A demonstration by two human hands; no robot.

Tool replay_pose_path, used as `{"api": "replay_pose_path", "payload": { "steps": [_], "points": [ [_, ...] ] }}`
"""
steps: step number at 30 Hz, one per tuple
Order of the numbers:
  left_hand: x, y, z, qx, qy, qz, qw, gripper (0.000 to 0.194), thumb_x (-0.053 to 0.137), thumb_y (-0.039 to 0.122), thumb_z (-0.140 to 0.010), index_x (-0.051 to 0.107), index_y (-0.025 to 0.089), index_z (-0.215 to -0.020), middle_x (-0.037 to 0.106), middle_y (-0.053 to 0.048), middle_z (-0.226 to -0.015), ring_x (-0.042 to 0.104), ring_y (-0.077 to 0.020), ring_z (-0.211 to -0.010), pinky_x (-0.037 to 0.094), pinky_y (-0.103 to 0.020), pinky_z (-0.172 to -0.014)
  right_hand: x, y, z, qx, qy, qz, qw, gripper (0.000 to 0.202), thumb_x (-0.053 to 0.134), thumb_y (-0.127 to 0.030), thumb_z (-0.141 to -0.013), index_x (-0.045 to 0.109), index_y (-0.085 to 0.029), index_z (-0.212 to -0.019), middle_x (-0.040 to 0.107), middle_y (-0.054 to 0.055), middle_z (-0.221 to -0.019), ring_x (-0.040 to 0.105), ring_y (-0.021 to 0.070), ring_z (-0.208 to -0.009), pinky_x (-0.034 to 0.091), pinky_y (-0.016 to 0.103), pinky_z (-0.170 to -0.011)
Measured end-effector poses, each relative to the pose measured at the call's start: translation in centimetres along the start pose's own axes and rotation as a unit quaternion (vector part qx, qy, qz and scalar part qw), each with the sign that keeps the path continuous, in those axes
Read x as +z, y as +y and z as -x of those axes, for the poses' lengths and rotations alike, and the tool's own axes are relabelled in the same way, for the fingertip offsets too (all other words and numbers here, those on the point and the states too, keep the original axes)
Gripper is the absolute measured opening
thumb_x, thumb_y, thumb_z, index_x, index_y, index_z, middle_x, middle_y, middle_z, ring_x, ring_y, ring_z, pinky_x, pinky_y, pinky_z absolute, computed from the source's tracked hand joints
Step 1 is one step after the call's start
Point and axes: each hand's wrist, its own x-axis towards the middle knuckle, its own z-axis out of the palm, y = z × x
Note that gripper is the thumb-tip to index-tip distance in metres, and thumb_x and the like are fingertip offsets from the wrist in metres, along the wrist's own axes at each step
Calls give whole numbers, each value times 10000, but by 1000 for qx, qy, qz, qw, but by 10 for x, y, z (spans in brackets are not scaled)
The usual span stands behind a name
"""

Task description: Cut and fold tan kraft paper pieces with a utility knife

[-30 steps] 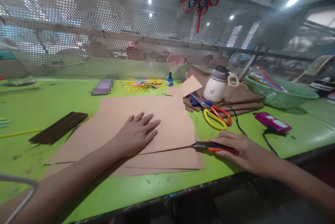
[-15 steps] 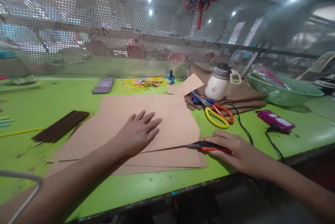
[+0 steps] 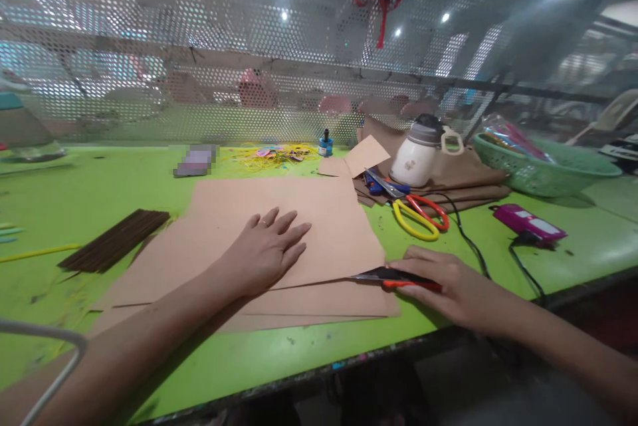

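Note:
My left hand (image 3: 270, 248) lies flat with spread fingers on a large tan paper sheet (image 3: 234, 203), a ring on one finger. My right hand (image 3: 443, 283) grips scissors (image 3: 393, 276) with black and orange-red parts; their handle end is hidden in the palm. The pointed tip reaches left along the sheet's near right edge. Under this sheet other tan sheets (image 3: 339, 303) stick out toward me. Beyond my right hand lie larger scissors (image 3: 416, 218) with one yellow and one red handle loop.
A dark brown bundle of strips (image 3: 115, 240) lies left. Behind are yellow threads (image 3: 276, 157), a blue bottle (image 3: 325, 144), a white jug (image 3: 415, 159) by folded brown sheets (image 3: 473, 180), and a green basket (image 3: 548, 170). A purple device (image 3: 529, 223) with a black cord lies right.
The scissors' tip sits slightly further left along the sheet edge. My left hand stays flat in nearly the same place. The whole view has shifted a little.

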Motion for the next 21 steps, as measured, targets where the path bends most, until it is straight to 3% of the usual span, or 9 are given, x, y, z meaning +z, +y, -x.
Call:
{"api": "replay_pose_path", "payload": {
  "steps": [4,11,21],
  "points": [
    [1,0,0,-3,3,9,1000,465,289,465,-993,490,324,-1388,434,-59,-1489,371,-362,-1341,334,-486,-993,5,-4,-8,-12,-8,-9,1000,304,488,-347,-967,650,-177,-1161,660,111,-983,639,218,-877,527,327,-760],
    [-2,2,0,-3,-8,1,1000,470,285,451,-993,474,309,-1399,436,-73,-1486,382,-373,-1328,343,-505,-980,6,-6,15,-1,5,16,1000,312,470,-299,-973,607,-246,-1248,669,103,-1090,646,228,-991,540,303,-786],
    [-1,2,1,-6,-1,5,1000,462,291,466,-992,462,324,-1398,437,-64,-1480,378,-369,-1326,338,-512,-993,11,-27,-19,-32,5,-9,999,261,481,-305,-968,639,-207,-1152,670,108,-1064,648,213,-923,531,302,-775]
  ]
}}
